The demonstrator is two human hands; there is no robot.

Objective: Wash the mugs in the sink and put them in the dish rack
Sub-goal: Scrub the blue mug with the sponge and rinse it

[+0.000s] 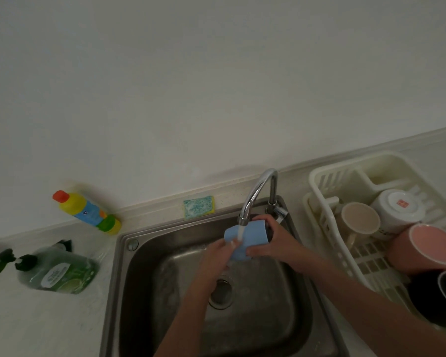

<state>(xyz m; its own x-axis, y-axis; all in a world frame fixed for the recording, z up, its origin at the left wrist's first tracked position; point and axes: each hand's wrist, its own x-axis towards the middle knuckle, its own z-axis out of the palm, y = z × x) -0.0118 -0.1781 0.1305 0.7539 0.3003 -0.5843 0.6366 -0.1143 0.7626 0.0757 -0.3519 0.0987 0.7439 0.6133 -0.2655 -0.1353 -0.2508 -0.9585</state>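
A light blue mug [252, 234] lies on its side under the running faucet [258, 194], above the steel sink [139, 266]. My right hand [271, 240] grips its base end. My left hand [220, 256] is at its open end, fingers on the rim in the water stream. In the cream dish rack [327, 207] at the right sit a beige mug [359, 220], a white mug upside down [394, 210], a pink mug [428, 246] and a black mug [440, 295].
A yellow-and-green sponge [198, 207] leans on the ledge behind the sink. On the left counter stand a green soap pump bottle [54, 271] and a yellow cleaner bottle with a red cap [88, 212]. The drain [220, 292] is in the sink's middle.
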